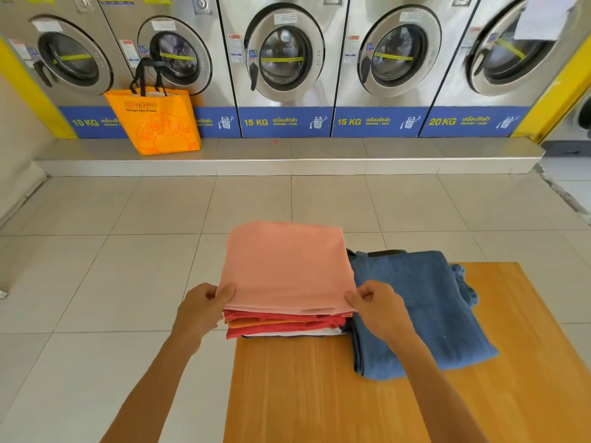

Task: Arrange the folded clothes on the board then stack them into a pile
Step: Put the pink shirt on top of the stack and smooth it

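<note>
A folded salmon-pink cloth (pixel 286 266) lies on top of a pile of folded clothes (pixel 284 326) in red, orange and white, at the far left corner of the wooden board (pixel 319 394). My left hand (pixel 204 306) pinches the pink cloth's near left corner. My right hand (pixel 375 303) pinches its near right corner. Folded blue jeans (pixel 419 308) lie flat on the board just right of the pile, touching it.
Tiled floor (pixel 112 266) surrounds the board on the left and beyond. A row of front-loading washing machines (pixel 284 59) stands on a raised step at the back. An orange shopping bag (pixel 156 119) hangs against the second machine.
</note>
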`<action>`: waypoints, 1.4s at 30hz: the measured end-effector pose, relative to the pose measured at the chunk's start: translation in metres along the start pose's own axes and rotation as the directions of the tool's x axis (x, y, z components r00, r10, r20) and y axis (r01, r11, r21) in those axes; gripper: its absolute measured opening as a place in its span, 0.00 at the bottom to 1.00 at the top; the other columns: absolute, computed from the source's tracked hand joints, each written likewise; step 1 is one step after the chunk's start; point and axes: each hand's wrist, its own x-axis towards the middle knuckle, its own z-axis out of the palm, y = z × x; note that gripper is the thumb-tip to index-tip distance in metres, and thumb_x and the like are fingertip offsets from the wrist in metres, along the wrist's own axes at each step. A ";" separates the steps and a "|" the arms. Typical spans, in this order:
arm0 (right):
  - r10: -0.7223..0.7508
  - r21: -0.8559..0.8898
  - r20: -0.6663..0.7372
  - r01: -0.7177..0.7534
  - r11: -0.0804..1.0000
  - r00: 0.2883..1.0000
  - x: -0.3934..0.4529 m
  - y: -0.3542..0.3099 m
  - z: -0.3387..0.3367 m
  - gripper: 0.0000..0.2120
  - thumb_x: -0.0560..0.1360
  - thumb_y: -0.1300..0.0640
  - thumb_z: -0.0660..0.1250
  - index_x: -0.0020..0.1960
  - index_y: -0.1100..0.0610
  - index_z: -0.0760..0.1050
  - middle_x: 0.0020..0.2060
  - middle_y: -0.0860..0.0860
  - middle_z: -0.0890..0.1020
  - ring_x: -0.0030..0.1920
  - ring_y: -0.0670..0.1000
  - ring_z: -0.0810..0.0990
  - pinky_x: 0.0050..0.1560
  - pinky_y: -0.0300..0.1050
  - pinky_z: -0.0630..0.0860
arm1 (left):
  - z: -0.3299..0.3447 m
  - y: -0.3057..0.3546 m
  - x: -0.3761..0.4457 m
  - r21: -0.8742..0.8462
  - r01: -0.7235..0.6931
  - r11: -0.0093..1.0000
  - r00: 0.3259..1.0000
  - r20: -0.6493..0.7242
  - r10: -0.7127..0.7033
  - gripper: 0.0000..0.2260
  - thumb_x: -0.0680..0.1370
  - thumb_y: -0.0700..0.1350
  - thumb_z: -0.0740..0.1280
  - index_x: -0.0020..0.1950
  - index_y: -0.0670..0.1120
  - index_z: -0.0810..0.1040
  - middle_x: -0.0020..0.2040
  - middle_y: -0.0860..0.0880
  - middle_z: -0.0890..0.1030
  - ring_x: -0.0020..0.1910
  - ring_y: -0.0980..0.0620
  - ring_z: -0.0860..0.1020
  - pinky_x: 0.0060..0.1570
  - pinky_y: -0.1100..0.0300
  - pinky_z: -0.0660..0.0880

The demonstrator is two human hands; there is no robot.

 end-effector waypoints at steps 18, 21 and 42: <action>0.089 0.323 -0.048 -0.069 0.944 0.995 -0.003 0.012 0.012 0.10 0.74 0.51 0.74 0.40 0.57 0.80 0.31 0.50 0.81 0.30 0.49 0.76 0.34 0.44 0.75 | 0.016 0.006 -0.057 -0.755 0.242 0.610 0.925 -0.009 -0.379 0.09 0.74 0.47 0.74 0.48 0.43 0.80 0.45 0.43 0.85 0.41 0.49 0.82 0.37 0.56 0.78; 0.112 0.395 0.015 -0.109 0.912 0.994 -0.009 0.021 0.017 0.11 0.75 0.51 0.74 0.42 0.59 0.80 0.32 0.52 0.82 0.29 0.48 0.76 0.34 0.44 0.75 | 0.021 -0.008 -0.061 -0.739 0.242 0.629 0.929 -0.011 -0.371 0.09 0.75 0.48 0.74 0.49 0.44 0.80 0.47 0.43 0.85 0.44 0.46 0.83 0.44 0.53 0.78; -0.399 -0.462 0.137 0.415 0.784 0.907 0.054 -0.086 0.079 0.27 0.84 0.47 0.48 0.81 0.52 0.47 0.81 0.50 0.45 0.81 0.52 0.41 0.79 0.59 0.42 | 0.075 0.036 0.052 0.715 -0.465 0.522 0.768 0.034 0.639 0.27 0.83 0.57 0.46 0.81 0.52 0.48 0.82 0.49 0.44 0.81 0.47 0.44 0.77 0.41 0.51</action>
